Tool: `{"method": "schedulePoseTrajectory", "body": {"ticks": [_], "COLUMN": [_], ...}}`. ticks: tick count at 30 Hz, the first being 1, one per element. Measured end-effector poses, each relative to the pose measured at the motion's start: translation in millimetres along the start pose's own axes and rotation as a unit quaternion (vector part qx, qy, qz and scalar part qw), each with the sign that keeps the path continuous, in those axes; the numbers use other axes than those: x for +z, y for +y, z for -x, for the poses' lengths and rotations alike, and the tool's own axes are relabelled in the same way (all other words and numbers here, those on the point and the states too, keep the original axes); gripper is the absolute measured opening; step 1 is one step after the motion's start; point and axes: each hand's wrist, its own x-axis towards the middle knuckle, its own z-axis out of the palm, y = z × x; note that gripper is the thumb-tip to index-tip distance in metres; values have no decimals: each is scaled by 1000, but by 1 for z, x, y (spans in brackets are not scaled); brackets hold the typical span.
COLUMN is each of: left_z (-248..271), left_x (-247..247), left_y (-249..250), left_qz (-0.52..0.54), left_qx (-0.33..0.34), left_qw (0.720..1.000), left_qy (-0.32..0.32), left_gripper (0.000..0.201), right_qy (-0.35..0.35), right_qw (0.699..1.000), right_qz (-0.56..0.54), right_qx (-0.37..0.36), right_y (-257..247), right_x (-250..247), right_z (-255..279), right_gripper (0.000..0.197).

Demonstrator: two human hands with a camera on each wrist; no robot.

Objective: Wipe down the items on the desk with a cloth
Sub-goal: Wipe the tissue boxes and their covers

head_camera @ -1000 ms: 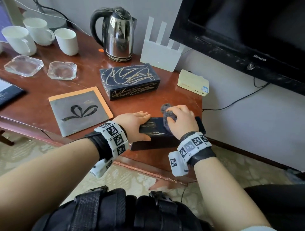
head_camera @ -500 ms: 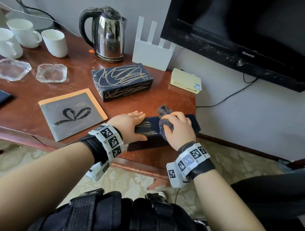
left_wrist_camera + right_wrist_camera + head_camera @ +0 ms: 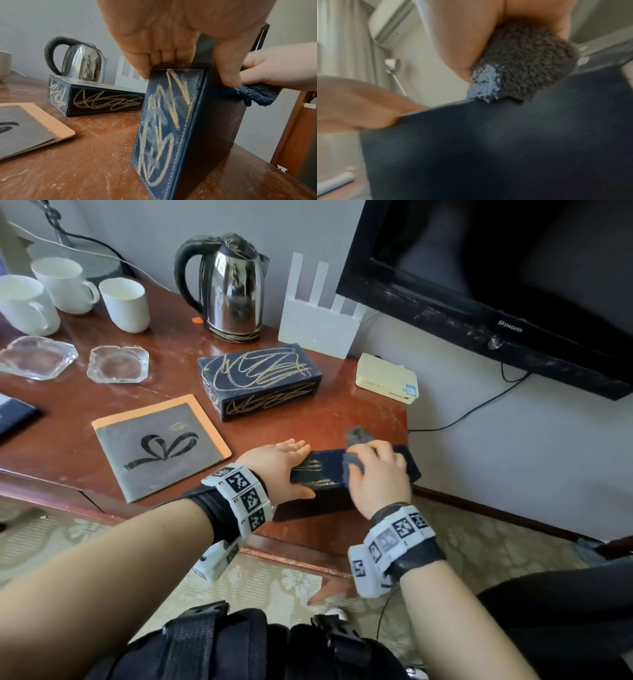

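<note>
Dark blue leather with tan scribbles covers the box (image 3: pixel 325 470) standing on its long edge at the desk's (image 3: pixel 308 419) five o'clock corner, close to the front rim. The left hand (image 3: pixel 277 465) clasps its left end, fingers laid over the top edge and thumb on the near face. At three o'clock from that hand, the right hand (image 3: pixel 378 474) curls its fingers around a bunched dark cloth (image 3: pixel 354 440) and presses it onto the box's top edge; the wrist view shows the cloth (image 3: pixel 527 65) squeezed between thumb and fingers, touching the box (image 3: pixel 488 148).

A second scribbled box (image 3: pixel 260 381) lies flat at twelve o'clock from the hands, well apart. A grey card with a bow drawing (image 3: pixel 161 446) lies at nine o'clock. Farther back stand a steel kettle (image 3: pixel 233 289), white cups (image 3: pixel 125 304), two glass ashtrays (image 3: pixel 118 364) and a white router (image 3: pixel 318 330). A black television (image 3: pixel 496 278) hangs at one o'clock.
</note>
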Motion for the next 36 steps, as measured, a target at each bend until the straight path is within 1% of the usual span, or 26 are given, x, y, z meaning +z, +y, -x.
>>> {"method": "schedulePoseTrajectory", "body": {"ticks": [1,3,5,7,8,10,12,14,16,17,18,20,21,22,23,24,26,27,28,29,30,32,33,35,36], "left_z": [-1,2,7,16,20,23,23,22,21,21,21,22,22,22,23,23,23,23,23,23,23,22,22,22,22], "left_x": [1,2,6,12,16,25,32,34,35,35,35,35,35,35,34,34,35,35,36,36,36,34,34,34,35], "left_y": [0,-2,-9,-19,-23,-27,-25,-23,-24,-25,-25,-25,-24,-24,-24,-24,-24,-24,-24,-24,-25,-25,-25,-26,-26], "left_qz": [0,10,53,122,147,171,187,189,177,173,170,166,165,165,165,164,158,156,156,156,154,140,133,122,119], "left_qx": [0,3,-9,-63,-90,-119,-126,-132,-132,-131,-130,-125,-121,-121,-121,-122,-125,-124,-125,-125,-125,-117,-112,-116,-118], "left_qw": [1000,1000,999,990,985,978,974,973,975,976,977,978,979,979,979,979,979,979,979,979,980,983,984,985,986], "left_qy": [0,-1,-2,-6,-6,-1,16,24,23,21,18,15,17,19,24,27,33,36,38,38,37,32,29,22,22], "left_gripper": [83,87,97,107,109,105,97,92,90,90,89,88,87,85,85,85,86,86,86,86,85,78,71,56,55], "right_qy": [-5,-34,-55,-27,-9,-10,-22,-14,-17,-21,-25,-49,-73,-94,-99,-80,-42,-41,-47,-52,-54,-58,-62,-97,-125], "right_qw": [1000,998,997,997,997,998,999,1000,998,995,988,966,954,949,954,967,991,995,996,996,996,989,983,967,960], "right_qz": [-12,-45,-61,-74,-79,-64,-29,-22,-23,-18,-13,-8,-6,-4,-7,-23,-58,-63,-56,-46,-41,-46,-48,-53,-60], "right_qx": [-16,-7,2,9,6,-7,-11,-12,-55,-98,-151,-256,-290,-301,-284,-239,-114,-71,-48,-47,-63,-129,-168,-229,-244], "right_y": [-6,-5,3,4,-1,-18,-34,-43,-46,-47,-49,-47,-44,-41,-39,-38,-43,-49,-56,-63,-69,-77,-79,-76,-72], "right_x": [2,-3,-11,-17,-17,-11,0,6,8,8,8,5,0,-4,-7,-8,-9,-5,1,6,10,12,11,8,3], "right_z": [4,1,-9,-17,-21,-24,-22,-16,-6,2,10,22,20,14,5,-7,-28,-34,-35,-31,-25,-9,-2,9,11], "right_gripper": [31,29,28,30,31,32,30,29,29,29,29,28,27,27,28,29,30,30,30,29,29,28,27,27,26]}}
